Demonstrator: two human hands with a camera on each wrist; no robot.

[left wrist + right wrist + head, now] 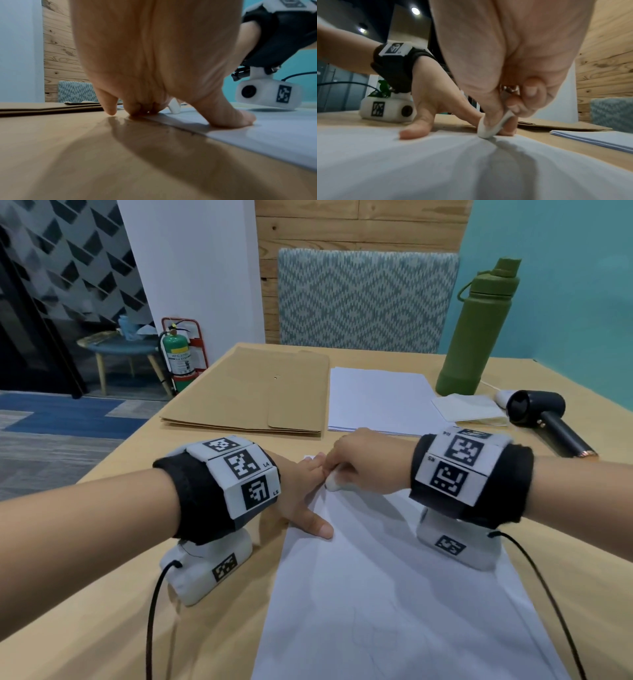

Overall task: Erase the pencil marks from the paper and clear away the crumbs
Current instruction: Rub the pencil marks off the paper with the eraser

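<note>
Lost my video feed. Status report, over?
Right hand pinches eraser, tip on paper. Left hand presses paper's far corner flat. Nothing in the way.

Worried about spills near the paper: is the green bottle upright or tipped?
Upright. The green bottle stands on its base on the table, cap on top.

The paper (394, 594) is a plain white sheet lying flat on the bench (102, 594), its long side running away from the near edge and its far end angled a little to the left. Faint pencil marks (373, 635) show on its near half — thin, pale lines, too light to read. The eraser (333, 482) is small, white and rounded, tilted, with its lower tip touching the sheet near the far left corner. No crumbs can be made out.
</note>
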